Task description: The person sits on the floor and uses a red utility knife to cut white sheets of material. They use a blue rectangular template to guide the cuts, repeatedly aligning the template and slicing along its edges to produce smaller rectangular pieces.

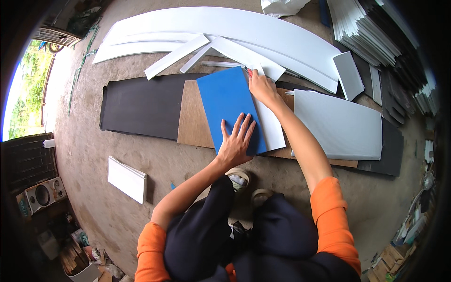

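A blue rectangular board (225,101) lies slightly tilted on top of a white sheet (271,124), whose right strip shows past the blue edge. My left hand (236,144) presses flat on the lower part of the blue board, fingers spread. At the board's upper right corner, my right hand (262,87) is closed around a red utility knife (250,73), mostly hidden by the fingers. Its tip is by the board's edge; whether it touches the white sheet I cannot tell. Underneath lies a brown wooden board (193,117).
Black sheeting (141,105) extends beneath the wooden board. White offcut strips (176,56) and a long white panel (225,23) lie beyond. A stack of white sheets (307,124) rests at right; another small stack (127,178) sits on the floor at left. More sheets (361,33) stand far right.
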Demonstrator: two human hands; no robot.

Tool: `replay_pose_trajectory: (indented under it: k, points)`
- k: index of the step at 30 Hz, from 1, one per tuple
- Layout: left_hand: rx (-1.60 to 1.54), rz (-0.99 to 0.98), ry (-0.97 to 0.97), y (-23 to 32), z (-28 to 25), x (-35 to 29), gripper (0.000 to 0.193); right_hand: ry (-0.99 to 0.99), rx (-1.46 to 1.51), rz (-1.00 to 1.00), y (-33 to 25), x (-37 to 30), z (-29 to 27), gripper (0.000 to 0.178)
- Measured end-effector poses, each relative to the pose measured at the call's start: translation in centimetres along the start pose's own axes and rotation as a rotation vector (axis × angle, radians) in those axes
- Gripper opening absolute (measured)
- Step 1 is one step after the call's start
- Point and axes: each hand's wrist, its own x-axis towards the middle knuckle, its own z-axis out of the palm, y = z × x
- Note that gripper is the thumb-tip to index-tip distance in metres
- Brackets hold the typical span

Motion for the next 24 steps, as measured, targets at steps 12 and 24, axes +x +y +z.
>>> replay_pose_trajectory:
  k: [12,24]
  points:
    - [0.034,0.002,-0.062,0.0,-0.7,0.3,0.101,-0.095,-0.109,0.028,-1.2,1.7,0.2,0.027]
    - [0.059,-0.001,-0.022,0.3,-0.1,0.3,0.106,-0.349,0.048,0.221,-1.2,-2.6,-2.0,0.034]
